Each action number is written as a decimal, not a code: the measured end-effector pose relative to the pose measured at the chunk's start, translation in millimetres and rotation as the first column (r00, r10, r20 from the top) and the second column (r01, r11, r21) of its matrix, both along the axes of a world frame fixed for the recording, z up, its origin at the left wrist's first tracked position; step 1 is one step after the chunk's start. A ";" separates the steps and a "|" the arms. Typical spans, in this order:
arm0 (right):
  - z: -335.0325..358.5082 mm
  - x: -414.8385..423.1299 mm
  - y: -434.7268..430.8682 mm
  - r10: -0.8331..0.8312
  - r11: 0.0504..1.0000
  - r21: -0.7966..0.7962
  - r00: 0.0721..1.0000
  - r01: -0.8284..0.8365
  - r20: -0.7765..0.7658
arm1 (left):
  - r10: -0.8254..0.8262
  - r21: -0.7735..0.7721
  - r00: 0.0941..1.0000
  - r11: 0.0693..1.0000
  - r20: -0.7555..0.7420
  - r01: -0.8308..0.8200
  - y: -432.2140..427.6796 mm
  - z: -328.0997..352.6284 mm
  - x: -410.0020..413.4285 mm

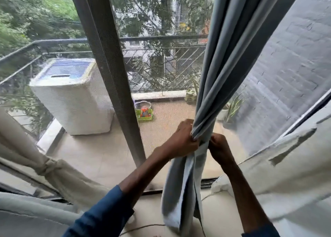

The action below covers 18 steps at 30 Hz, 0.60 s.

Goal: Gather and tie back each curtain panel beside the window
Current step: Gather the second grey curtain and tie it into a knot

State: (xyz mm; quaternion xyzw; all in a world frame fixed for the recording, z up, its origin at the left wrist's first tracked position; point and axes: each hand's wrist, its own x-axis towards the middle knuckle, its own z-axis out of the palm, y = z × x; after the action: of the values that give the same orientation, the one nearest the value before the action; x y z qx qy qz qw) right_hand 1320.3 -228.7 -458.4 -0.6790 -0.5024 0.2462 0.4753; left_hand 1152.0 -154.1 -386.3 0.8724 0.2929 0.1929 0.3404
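A grey-blue curtain panel (231,61) hangs from the top right and is bunched into a narrow waist at centre. My left hand (182,138) grips that waist from the left. My right hand (219,148) pinches it from the right, with the fabric squeezed between both fists. Below my hands the panel (180,197) falls loose in folds. At lower left, a cream curtain panel (59,174) is gathered with a knotted tie (47,166) around it. A sheer white curtain (290,156) hangs at the right.
A dark window frame post (111,71) runs down in front of me, with mesh screen on both sides. Outside on the balcony stand a white washing machine (71,100), a green toy basket (144,114), potted plants (231,109) and a metal railing (161,38).
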 end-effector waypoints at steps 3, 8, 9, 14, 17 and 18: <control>-1.5 -10.8 3.6 0.005 1.000 0.011 0.947 -0.001 -0.320 | -0.008 0.032 0.994 0.999 -0.109 0.012 11.7 11.6 0.3; 31.9 -23.1 13.9 -0.199 0.976 -0.202 0.697 0.078 -0.689 | -0.061 0.076 0.972 0.994 -0.226 0.080 23.1 18.6 1.7; 37.5 -23.0 12.5 -0.199 0.977 -0.200 0.681 0.079 -0.705 | -0.077 0.083 0.968 0.992 -0.240 0.100 23.4 21.9 2.2; 34.6 -24.3 2.9 -0.101 0.994 -0.101 0.641 0.037 -0.761 | -0.005 0.245 0.946 0.965 -0.323 0.088 27.7 29.5 5.3; 38.3 -28.7 8.9 -0.178 0.984 -0.126 0.709 0.125 -0.682 | 0.048 0.272 0.942 0.961 -0.333 0.047 29.2 31.7 9.6; 36.9 -28.5 11.6 -0.215 0.976 -0.106 0.747 0.191 -0.629 | 0.082 0.283 0.940 0.959 -0.330 0.016 30.3 31.9 11.1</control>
State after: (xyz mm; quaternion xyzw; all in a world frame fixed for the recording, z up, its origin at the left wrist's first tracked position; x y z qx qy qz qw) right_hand 1291.8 -217.2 -421.5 -0.6140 -0.2306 0.4173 0.6290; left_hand 1163.1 -123.8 -354.4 0.9269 0.3314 0.0857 0.1541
